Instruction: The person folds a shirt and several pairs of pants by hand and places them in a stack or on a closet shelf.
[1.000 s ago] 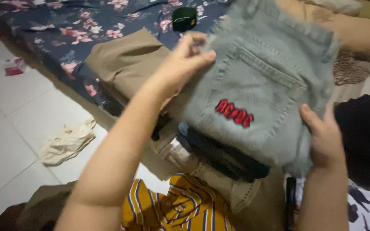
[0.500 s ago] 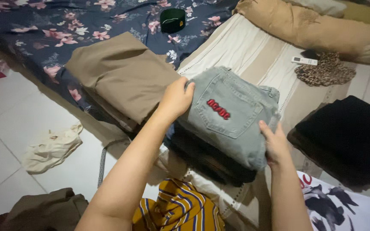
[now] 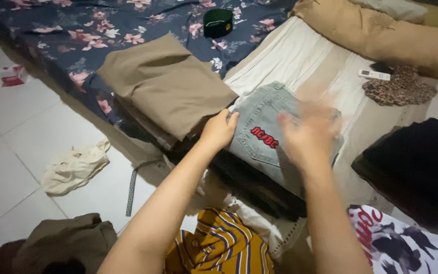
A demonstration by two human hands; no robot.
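Note:
Folded light grey-blue jeans (image 3: pixel 267 133) with a red patch on the back pocket lie flat on top of a stack of dark folded clothes (image 3: pixel 252 185) on the mattress. My left hand (image 3: pixel 219 129) rests on the jeans' left edge, fingers curled over it. Blurred with motion, my right hand (image 3: pixel 307 134) hovers over the jeans' right side, its fingers spread and nothing in it. A folded tan garment (image 3: pixel 166 83) lies just left of the jeans.
A black folded pile (image 3: pixel 416 167) sits at right, a yellow striped garment (image 3: pixel 219 246) and a white printed cloth (image 3: pixel 406 243) near me. Farther off lie a beige bolster (image 3: pixel 381 30), a white remote (image 3: pixel 373 75), a leopard-print item (image 3: pixel 401 87), a dark green cap (image 3: pixel 217 21). Crumpled clothes (image 3: pixel 74 165) lie on the tiled floor.
The jeans were held up in both hands, then lowered onto the dark stack. My right hand has let go and is moving above them; my left hand stays on their edge.

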